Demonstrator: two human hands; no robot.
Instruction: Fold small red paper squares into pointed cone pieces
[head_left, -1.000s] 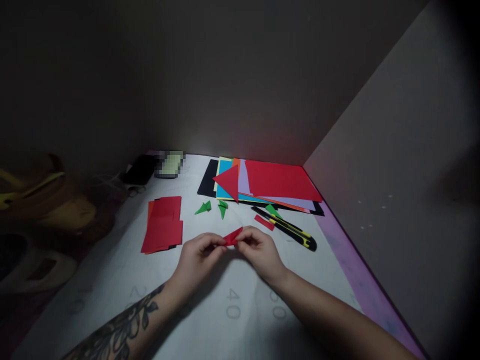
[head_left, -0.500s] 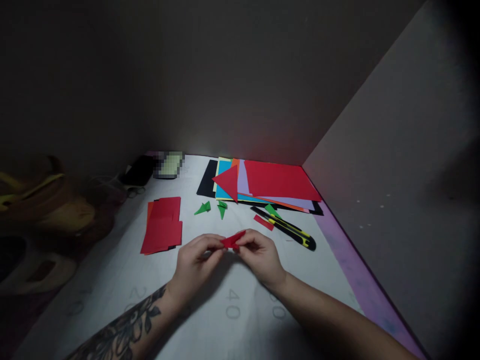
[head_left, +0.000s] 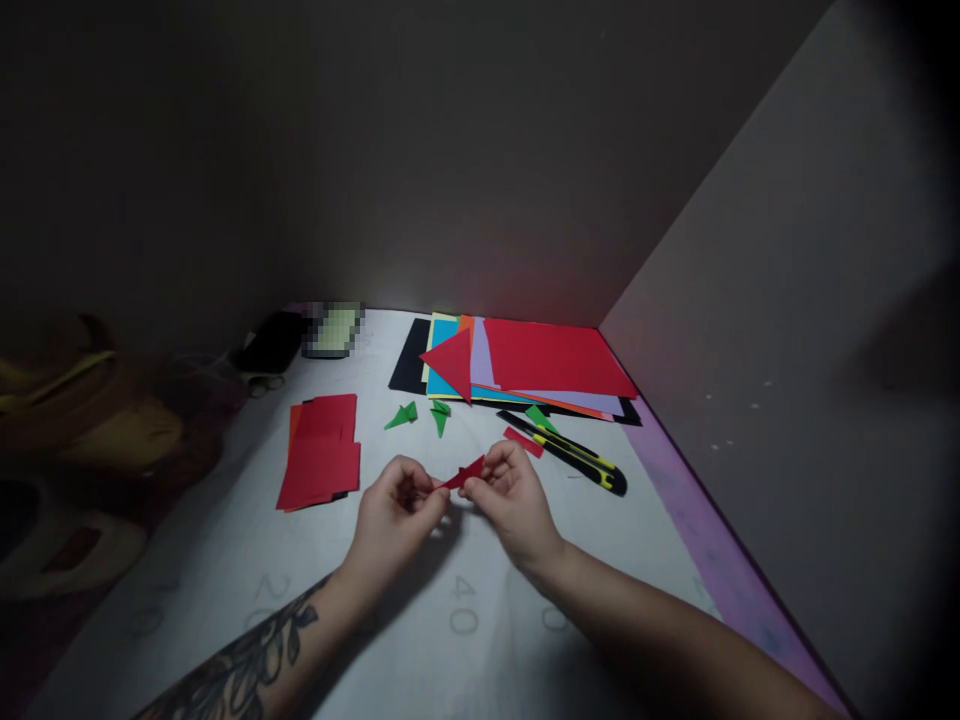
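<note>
Between my hands, just above the white surface, is a small folded piece of red paper (head_left: pixel 466 472). My left hand (head_left: pixel 401 510) pinches its left end between thumb and fingers. On its other side my right hand (head_left: pixel 517 505) grips the paper, thumb at the lower edge and fingers behind. Two small folded green paper pieces (head_left: pixel 440 416) lie beyond my hands. A black and yellow utility knife (head_left: pixel 574 455) rests to the right, close to a red paper strip (head_left: pixel 523 442) and a green paper scrap (head_left: pixel 540 418).
At the back, coloured sheets (head_left: pixel 559 357) lie stacked, with a red paper triangle (head_left: pixel 451 366) on top. Red and orange cut papers (head_left: pixel 321 450) are piled on the left. A dark flat object (head_left: pixel 274 340) sits at the back left. Walls (head_left: pixel 750 330) border the back and right.
My fingers have shifted on the red paper; my right fingers have lifted and opened somewhat. The paper shows a slimmer, tilted outline. The view has moved slightly.
</note>
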